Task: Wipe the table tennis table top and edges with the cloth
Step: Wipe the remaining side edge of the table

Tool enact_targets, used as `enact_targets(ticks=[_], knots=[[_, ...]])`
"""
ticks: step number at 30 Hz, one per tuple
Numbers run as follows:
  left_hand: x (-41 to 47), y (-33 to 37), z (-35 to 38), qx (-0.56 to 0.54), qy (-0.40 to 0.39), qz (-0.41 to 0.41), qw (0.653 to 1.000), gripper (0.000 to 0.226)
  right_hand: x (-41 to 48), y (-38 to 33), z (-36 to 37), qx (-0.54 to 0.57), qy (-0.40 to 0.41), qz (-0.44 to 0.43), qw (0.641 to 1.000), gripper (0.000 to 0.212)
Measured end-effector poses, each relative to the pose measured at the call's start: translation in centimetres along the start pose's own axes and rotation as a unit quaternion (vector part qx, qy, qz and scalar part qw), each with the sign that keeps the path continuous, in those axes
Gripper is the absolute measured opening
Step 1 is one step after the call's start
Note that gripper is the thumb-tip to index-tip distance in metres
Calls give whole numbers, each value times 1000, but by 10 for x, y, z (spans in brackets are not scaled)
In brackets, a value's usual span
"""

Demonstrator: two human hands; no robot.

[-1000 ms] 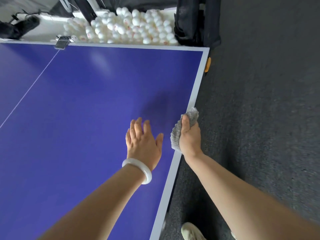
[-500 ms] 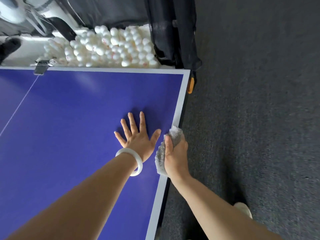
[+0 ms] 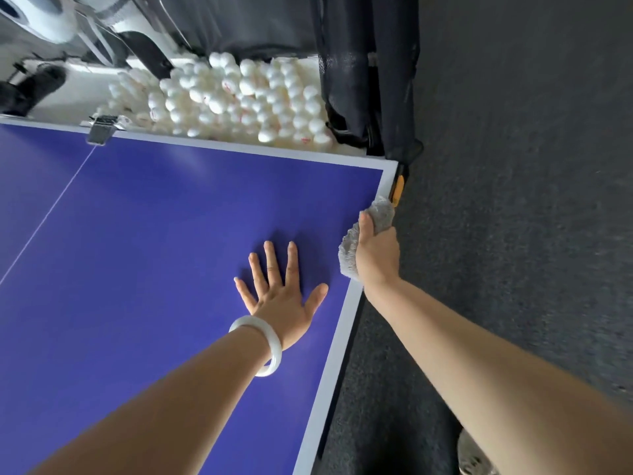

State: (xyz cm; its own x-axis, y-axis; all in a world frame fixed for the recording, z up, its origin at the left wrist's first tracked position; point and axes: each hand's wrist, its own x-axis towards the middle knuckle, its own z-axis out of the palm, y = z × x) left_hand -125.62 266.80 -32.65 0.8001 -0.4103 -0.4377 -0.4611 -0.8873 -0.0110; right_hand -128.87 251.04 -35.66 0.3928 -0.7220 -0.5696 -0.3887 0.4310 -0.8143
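1 grey cloth [image 3: 382, 214] is wrapped over the right edge of the blue table tennis table [image 3: 171, 252], near the far right corner. My right hand [image 3: 378, 258] grips it, thumb on top; the other fingers are hidden below the edge. My left hand [image 3: 279, 303] lies flat on the table top just beside it, 5 fingers spread, holding nothing. 1 white bangle [image 3: 265, 347] circles that wrist. 1 orange corner guard [image 3: 398, 190] sits just beyond the cloth. 1 metal clamp [image 3: 101, 130] grips the far edge. Behind that edge lies 1 pile of white balls [image 3: 239, 97], too many to count. 1 shoe [image 3: 474, 455] shows on the dark carpet [image 3: 513, 234].
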Motion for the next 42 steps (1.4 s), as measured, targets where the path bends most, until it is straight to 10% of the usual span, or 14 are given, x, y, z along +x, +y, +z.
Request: enact_targets(ticks=[6, 13, 20, 29, 36, 42], knots=[[0, 0, -1, -5, 1, 0, 1000, 81, 67, -79, -1, 67, -27, 57, 996, 17], [-1, 0, 0, -2, 7, -6, 1000, 81, 58, -52, 2, 14, -8, 36, 999, 65], [-2, 1, -1, -13, 7, -2, 1000, 79, -54, 52, -2, 72, -44, -3, 996, 47], [-2, 2, -5, -15, -1, -3, 1000, 77, 44, -40, -5, 56, -25, 29, 998, 53], [-2, 2, -8, -44, -14, 0, 999, 67, -86, 67, -2, 115, -35, -51, 991, 32], [2, 0, -6, -64, -8, 10, 998, 69, -127, 98, -7, 48, -94, -38, 994, 72]])
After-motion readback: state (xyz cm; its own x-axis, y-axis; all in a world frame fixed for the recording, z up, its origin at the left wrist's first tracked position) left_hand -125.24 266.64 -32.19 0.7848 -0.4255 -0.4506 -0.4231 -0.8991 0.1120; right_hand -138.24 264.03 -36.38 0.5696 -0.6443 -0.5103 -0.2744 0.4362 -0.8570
